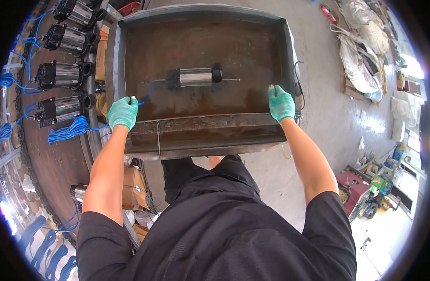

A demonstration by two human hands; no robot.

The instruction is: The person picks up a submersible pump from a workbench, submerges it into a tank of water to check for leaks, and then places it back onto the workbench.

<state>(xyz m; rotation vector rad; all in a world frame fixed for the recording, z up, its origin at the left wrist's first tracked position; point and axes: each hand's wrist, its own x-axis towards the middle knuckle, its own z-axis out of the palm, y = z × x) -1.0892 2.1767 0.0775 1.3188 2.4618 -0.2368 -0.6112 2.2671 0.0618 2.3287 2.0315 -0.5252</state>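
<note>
In front of me is a rectangular metal tank (201, 122) with a brown, wet-looking inside. A silver cylindrical pump (195, 77) with black ends lies across its middle, a thin rod sticking out on the right. Blue cable (148, 95) runs from the pump's left end to my left hand (123, 113), which is closed around it at the tank's left rim, thumb uppermost. My right hand (281, 104) is curled over the right rim, its fingers partly hidden. Both hands wear green gloves. Neither hand touches the pump.
Several similar pumps (60, 75) line a brown bench on the left, with blue cable coils (67, 131) beside them. A cardboard box (134, 188) sits below the bench. White sacks (360, 61) lie on the floor at right. A red cabinet (353, 187) with tools stands lower right.
</note>
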